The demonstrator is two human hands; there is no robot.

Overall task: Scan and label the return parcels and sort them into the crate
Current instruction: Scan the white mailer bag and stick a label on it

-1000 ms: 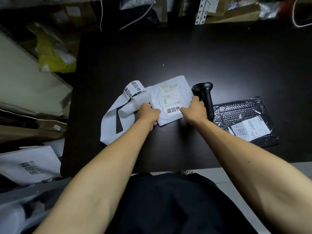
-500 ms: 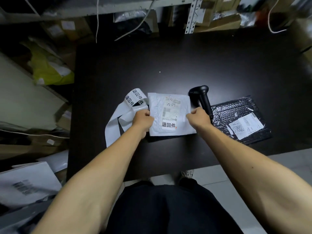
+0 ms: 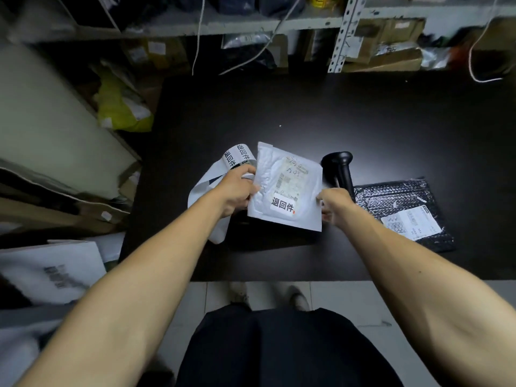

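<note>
White mailer lifted off table, both my hands on it.

My left hand [image 3: 237,191] pinches the mailer's [image 3: 290,188] left edge, my right hand [image 3: 333,203] grips its right edge; a second ago it lay flat, now it's raised and tilted toward me, return sticker [image 3: 282,205] already on. So labelling looks done; crate drop next, no crate in view. Label strip [image 3: 223,174] just behind my left fingers, scanner [image 3: 339,170] just past my right, black mailer [image 3: 405,210] further right, unlabelled.

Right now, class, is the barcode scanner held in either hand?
No: the barcode scanner lies on the table while both hands grip the white mailer.
</note>
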